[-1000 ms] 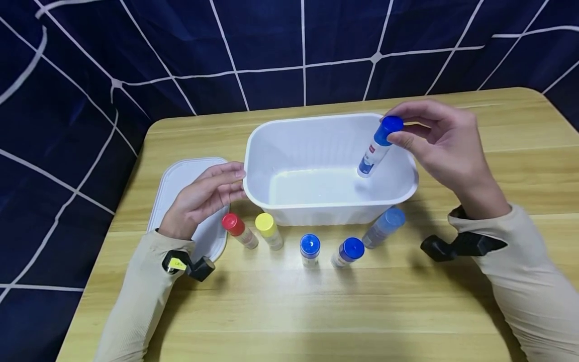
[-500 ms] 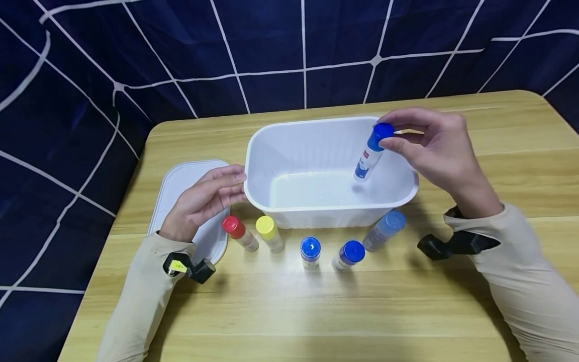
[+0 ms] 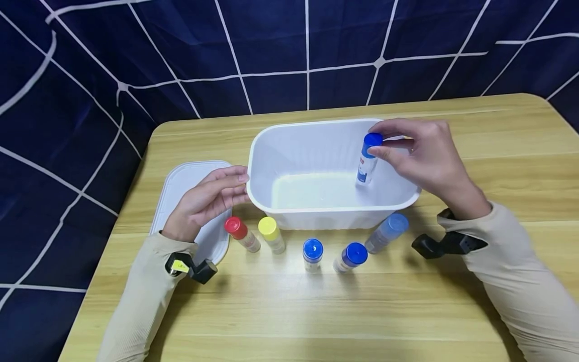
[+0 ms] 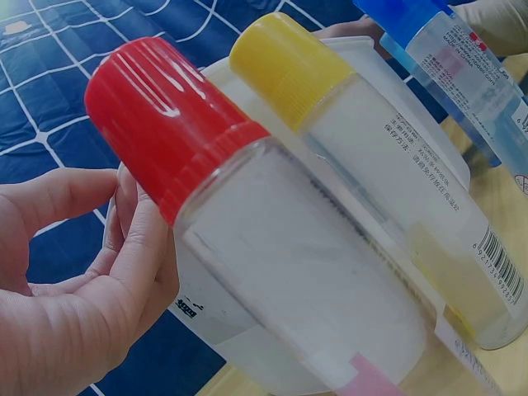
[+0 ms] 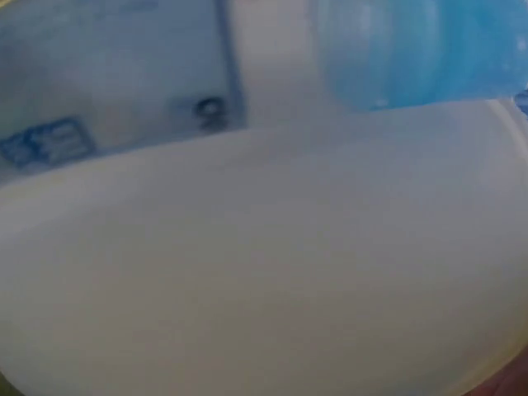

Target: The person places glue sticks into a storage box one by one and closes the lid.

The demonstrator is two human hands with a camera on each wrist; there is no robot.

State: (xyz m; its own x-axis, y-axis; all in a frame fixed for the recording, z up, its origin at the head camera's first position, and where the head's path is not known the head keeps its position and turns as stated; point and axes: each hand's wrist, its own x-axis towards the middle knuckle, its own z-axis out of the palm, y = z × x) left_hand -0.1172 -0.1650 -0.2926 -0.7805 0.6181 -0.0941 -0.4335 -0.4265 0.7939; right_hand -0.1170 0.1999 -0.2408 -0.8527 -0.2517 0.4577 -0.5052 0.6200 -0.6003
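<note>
In the head view my right hand (image 3: 427, 156) pinches the blue cap of a clear glue bottle (image 3: 366, 166), thumb in front and fingers behind. The bottle hangs slightly tilted inside the right end of a white plastic box (image 3: 312, 218), its base low, close over the box floor. At the box's left end, my left hand (image 3: 210, 198) touches the outer wall near the rim with relaxed fingers, some fingertips hidden behind it. Closest to that hand stand a red-capped glue bottle (image 4: 289, 264) and a yellow-capped one (image 4: 396, 173), both large in the left wrist view.
Two dark-blue-capped bottles (image 3: 313, 254) (image 3: 350, 257) and a lighter-blue-capped bottle (image 3: 387, 232) stand before the box. A white lid (image 3: 181, 173) lies partly under my left forearm. Behind the wooden table (image 3: 289, 317) hangs a dark blue gridded cloth (image 3: 271, 45).
My right hand has moved left and down, carrying the blue-capped glue bottle lower into the box and more upright. My left hand stays at the box's left end.
</note>
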